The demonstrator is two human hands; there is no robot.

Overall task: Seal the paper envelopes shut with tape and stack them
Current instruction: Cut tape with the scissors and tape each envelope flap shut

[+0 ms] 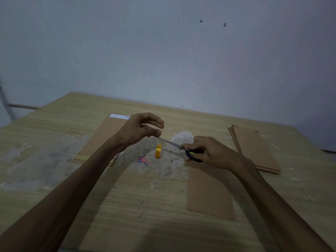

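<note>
My right hand [209,151] grips black-handled scissors [174,143] whose blades point left, and their tip reaches the thumb of my left hand [143,128]. My left hand hovers above the table with fingers curled over the thumb. No tape strip shows between them, so I cannot tell whether it pinches anything. A small yellow tape roll [158,151] stands on the table below the blades. A single brown envelope [209,191] lies flat under my right wrist. One envelope stack [103,140] lies behind my left forearm, and another stack [254,148] lies at the right.
The wooden table [127,206] has worn grey patches and a small red-blue scribble [143,160]. A crumpled clear wad [183,136] lies behind the scissors. A white slip [119,116] peeks out at the left stack's far end. A wall closes off the back.
</note>
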